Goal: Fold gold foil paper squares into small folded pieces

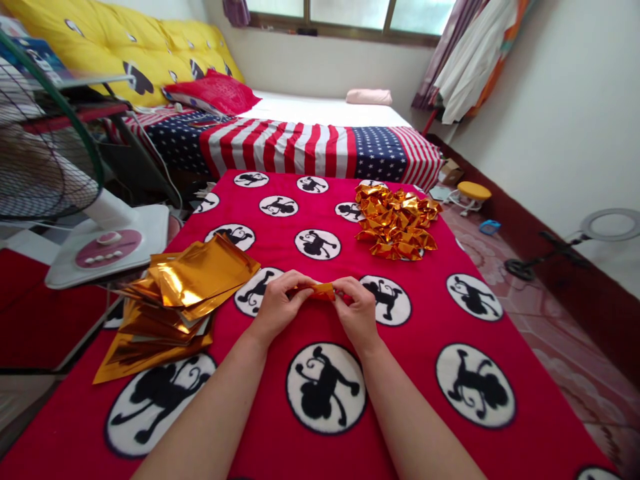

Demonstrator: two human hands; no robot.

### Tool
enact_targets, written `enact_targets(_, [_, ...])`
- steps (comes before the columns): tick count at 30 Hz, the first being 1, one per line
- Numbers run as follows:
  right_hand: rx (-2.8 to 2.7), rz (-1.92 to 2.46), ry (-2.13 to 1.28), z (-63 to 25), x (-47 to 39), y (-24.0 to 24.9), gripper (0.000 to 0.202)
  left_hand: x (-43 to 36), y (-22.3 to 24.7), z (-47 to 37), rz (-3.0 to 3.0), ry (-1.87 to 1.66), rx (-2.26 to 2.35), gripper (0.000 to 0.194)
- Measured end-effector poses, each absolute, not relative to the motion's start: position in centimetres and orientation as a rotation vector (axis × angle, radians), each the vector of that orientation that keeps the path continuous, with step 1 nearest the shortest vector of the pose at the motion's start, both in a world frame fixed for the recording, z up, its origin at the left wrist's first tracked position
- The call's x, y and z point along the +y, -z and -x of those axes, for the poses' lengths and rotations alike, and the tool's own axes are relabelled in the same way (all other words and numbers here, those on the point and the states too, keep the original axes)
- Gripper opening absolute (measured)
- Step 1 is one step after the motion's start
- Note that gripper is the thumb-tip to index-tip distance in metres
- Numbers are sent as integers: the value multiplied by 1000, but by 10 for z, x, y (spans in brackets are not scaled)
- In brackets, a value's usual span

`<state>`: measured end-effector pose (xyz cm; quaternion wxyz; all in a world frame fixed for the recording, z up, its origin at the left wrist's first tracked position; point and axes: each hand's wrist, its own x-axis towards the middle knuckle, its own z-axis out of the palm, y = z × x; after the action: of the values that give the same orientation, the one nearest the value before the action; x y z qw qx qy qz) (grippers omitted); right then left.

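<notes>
Between both hands, low over the middle of the table, is a narrow folded piece of gold foil paper [323, 289]. My left hand [285, 298] pinches its left end between thumb and fingers. The right end is pinched by my right hand [355, 304] in the same way. A loose stack of gold foil sheets [210, 270] lies to the left of my left hand, its layers fanned out unevenly. Beyond my right hand, at the far right of the table, sits a heap of folded gold foil pieces [397, 222]. The fingertips partly hide the held paper's ends.
A red cloth with monkey prints [400, 373] covers the table. An electric fan [115, 233] stands close by its left edge. Past the far edge is a bed with a flag-patterned cover [300, 147]. A yellow stool [473, 192] and a ring light [610, 225] are on the right.
</notes>
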<state>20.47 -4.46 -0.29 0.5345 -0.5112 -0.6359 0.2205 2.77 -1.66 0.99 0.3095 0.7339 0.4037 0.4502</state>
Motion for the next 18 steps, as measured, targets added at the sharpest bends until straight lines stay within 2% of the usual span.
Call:
enact_targets(7, [-1559, 1093, -561, -205, -46, -2, 35, -18, -13, -24, -2238, -1423, 1070, 10])
enact_targets(15, [-1633, 1266, -398, -205, -49, 0, 29, -17, -8, -26, -2418, -1401, 1075, 15])
enact_targets(18, [-1728, 1323, -353, -207, -49, 1, 33, -19, -9, -27, -2457, -1363, 1023, 17])
